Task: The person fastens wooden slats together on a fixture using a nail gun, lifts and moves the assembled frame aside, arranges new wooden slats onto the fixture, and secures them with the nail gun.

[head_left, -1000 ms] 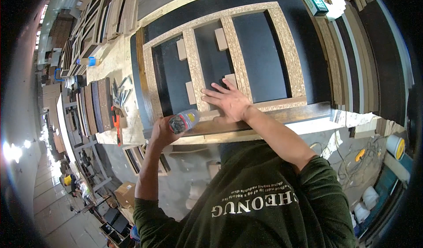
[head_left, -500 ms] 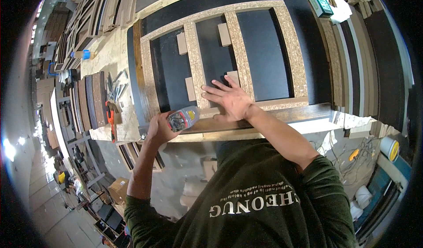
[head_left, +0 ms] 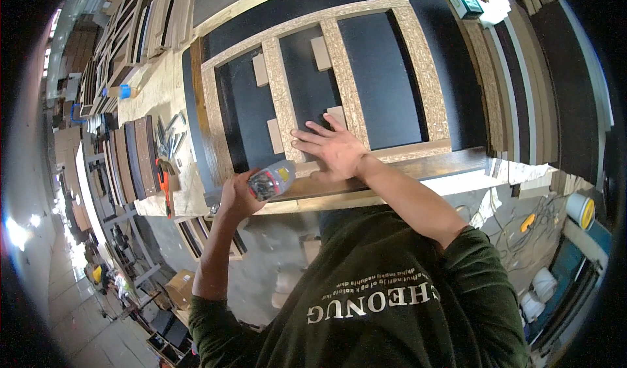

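Head view: chipboard frame (head_left: 429, 74) at twelve o'clock; left hand (head_left: 240, 195), at its seven, grips clear plastic bottle (head_left: 273, 180); right hand (head_left: 337, 156), fingers spread at six, seemingly steadies the frame; next move likely needs firm bracing.

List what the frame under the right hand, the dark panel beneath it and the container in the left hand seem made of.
Frame: probably raw particle board, given its speckled tan chips.
Dark panel: perhaps laminated or painted board; its face is smooth and black, its core unclear.
Container: likely clear plastic, since dark contents show through its wall.
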Available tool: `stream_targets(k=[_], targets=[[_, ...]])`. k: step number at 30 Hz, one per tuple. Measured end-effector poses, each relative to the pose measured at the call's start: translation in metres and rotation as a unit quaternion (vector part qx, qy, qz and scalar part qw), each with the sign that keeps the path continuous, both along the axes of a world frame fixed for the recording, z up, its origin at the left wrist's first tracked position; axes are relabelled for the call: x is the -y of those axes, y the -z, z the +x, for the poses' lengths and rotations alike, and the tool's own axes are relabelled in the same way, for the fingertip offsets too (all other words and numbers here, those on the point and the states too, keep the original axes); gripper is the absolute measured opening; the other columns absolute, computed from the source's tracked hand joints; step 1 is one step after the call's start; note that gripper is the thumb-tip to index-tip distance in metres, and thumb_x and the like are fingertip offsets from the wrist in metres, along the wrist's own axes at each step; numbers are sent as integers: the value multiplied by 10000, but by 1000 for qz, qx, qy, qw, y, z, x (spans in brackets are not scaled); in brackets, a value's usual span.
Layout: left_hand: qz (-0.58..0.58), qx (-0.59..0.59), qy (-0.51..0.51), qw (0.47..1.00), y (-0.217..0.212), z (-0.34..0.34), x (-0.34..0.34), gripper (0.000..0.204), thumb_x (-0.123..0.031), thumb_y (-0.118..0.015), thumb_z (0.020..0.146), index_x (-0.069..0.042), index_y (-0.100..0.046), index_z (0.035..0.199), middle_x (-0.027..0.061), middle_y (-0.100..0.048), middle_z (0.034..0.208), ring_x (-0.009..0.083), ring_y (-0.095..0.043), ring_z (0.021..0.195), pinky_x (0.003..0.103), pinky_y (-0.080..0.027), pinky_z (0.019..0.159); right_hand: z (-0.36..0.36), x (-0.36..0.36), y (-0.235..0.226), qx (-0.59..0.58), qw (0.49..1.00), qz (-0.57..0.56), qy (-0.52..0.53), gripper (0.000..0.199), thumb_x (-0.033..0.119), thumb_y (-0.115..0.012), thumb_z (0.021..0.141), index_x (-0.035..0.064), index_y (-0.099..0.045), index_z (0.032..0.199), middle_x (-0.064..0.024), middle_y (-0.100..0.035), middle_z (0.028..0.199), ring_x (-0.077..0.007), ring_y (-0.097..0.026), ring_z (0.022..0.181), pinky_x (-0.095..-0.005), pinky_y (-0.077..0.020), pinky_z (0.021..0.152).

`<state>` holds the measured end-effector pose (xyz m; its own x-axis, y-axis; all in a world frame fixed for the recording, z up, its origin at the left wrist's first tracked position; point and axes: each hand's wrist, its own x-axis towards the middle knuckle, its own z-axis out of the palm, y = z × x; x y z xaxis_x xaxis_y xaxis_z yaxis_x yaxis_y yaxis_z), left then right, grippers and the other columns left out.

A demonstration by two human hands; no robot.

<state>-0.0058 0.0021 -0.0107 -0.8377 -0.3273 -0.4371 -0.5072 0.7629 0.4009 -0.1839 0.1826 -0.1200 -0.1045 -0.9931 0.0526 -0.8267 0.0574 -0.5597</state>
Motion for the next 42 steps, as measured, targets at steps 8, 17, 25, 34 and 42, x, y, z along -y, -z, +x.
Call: stream_targets(k=[8,17,25,34,42], targets=[[-28,-30,21,999,-10,-8,-15,461,-179,-796,617,-14,-642,1019,181,-668,834,331,-657,787,366,-525,696,-19,-37,-11,-15,999,-26,24,901,559,-635,729,152,-270,1445,-76,-227,1515,-256,-167,1412,-536,-43,1142],[-31,-17,15,999,2,-4,-9,453,-168,-796,611,-47,-653,1023,163,-678,857,322,-661,797,370,-528,703,-108,-136,-17,-115,935,23,334,732,531,-590,787,196,-365,1398,-89,-245,1503,-273,-210,1399,-582,-138,1103],[26,-2,-15,1000,-3,-15,-11,407,-152,-792,619,-53,-663,992,155,-680,856,308,-667,807,366,-527,704,-153,-160,26,16,903,18,429,701,432,-516,876,89,-274,1437,-96,-219,1517,-303,-163,1407,-462,-121,1132],[-10,23,13,1000,-17,-25,-26,401,-215,-806,647,-40,-663,978,162,-679,850,324,-661,790,381,-522,700,-144,-156,30,-40,908,1,417,635,412,-455,882,71,-329,1403,-84,-254,1504,-333,-168,1401,-620,-57,1083],[-8,-92,82,992,7,-50,-61,368,-227,-810,646,-12,-661,905,163,-681,815,314,-673,753,381,-524,640,-164,-172,13,-24,928,41,369,661,507,-533,828,118,-433,1352,-41,-320,1470,-234,-186,1406,-554,-32,1118]])
